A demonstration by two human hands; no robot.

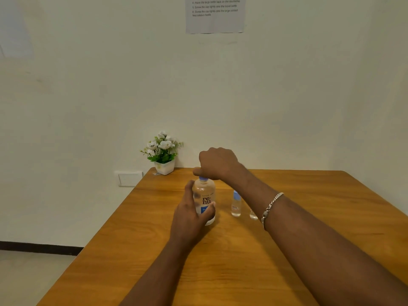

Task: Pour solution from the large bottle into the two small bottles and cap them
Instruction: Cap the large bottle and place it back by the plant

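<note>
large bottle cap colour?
Light blue, seen in the head view on the large bottle's cap, just under the right hand.

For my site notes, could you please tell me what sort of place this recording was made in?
Probably a plain indoor room set up for recording tasks: a wooden table against a bare wall, a printed instruction sheet taped above it, and a small potted plant as the only decoration.

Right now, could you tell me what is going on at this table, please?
A person is working at a wooden table. The left hand wraps the body of the large bottle, which stands upright. The right hand sits above its blue cap, apparently at the cap. One small bottle, capped, stands to the right; a second small bottle is mostly hidden behind the right forearm.
</note>
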